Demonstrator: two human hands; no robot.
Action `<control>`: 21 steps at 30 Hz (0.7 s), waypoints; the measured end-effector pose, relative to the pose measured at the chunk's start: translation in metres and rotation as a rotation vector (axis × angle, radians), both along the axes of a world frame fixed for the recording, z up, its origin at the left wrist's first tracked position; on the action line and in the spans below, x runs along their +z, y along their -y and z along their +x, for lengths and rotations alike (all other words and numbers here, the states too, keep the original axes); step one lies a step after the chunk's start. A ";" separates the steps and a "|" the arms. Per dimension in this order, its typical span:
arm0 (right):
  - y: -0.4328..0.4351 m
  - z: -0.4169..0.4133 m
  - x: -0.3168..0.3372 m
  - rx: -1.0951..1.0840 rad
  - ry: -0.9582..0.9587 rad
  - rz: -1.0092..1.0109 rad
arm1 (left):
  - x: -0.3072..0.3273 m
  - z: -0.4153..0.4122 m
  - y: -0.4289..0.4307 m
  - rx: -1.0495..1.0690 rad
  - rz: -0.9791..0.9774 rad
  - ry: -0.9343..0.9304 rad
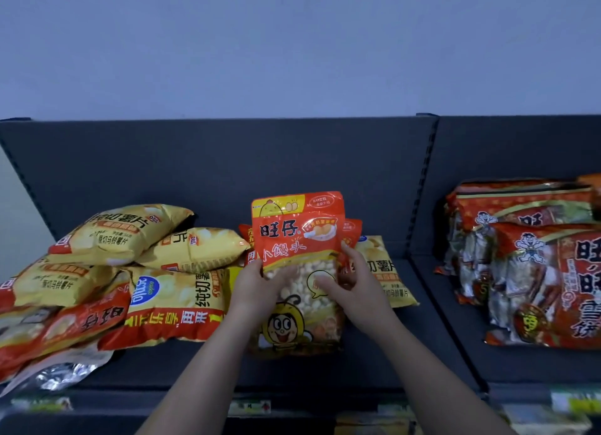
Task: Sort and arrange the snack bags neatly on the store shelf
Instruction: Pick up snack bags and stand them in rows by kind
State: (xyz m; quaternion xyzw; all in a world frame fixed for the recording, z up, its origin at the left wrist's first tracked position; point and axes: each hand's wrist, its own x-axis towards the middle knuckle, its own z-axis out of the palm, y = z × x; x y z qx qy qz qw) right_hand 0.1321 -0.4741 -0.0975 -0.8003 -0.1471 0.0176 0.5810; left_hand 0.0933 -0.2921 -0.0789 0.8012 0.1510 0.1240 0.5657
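An orange bag of small white puffs (pixel 297 239) with a cartoon face stands upright in the middle of the dark shelf (pixel 374 363). My left hand (pixel 260 283) grips its left edge and my right hand (pixel 349 281) grips its right edge, thumbs across the clear window. More orange bags (pixel 353 231) of the same kind stand right behind it, mostly hidden. Yellow chip bags (pixel 130 229) lie piled at the left, and one yellow bag (pixel 387 272) lies flat behind my right hand.
Red rice-cracker packs (pixel 533 262) stand on the neighbouring shelf section at the right, past an upright divider (pixel 422 187). A silver-backed bag (pixel 61 369) and a red-orange bag (pixel 65 327) lie at the front left. Price tags (pixel 248 407) run along the front edge.
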 end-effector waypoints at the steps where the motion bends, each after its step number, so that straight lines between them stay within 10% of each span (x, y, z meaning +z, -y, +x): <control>1: 0.001 0.002 0.003 -0.003 -0.003 0.007 | 0.002 0.003 0.002 -0.007 0.004 0.008; 21: -0.001 0.076 0.015 -0.133 -0.161 -0.092 | -0.012 0.064 -0.014 -0.071 0.010 -0.185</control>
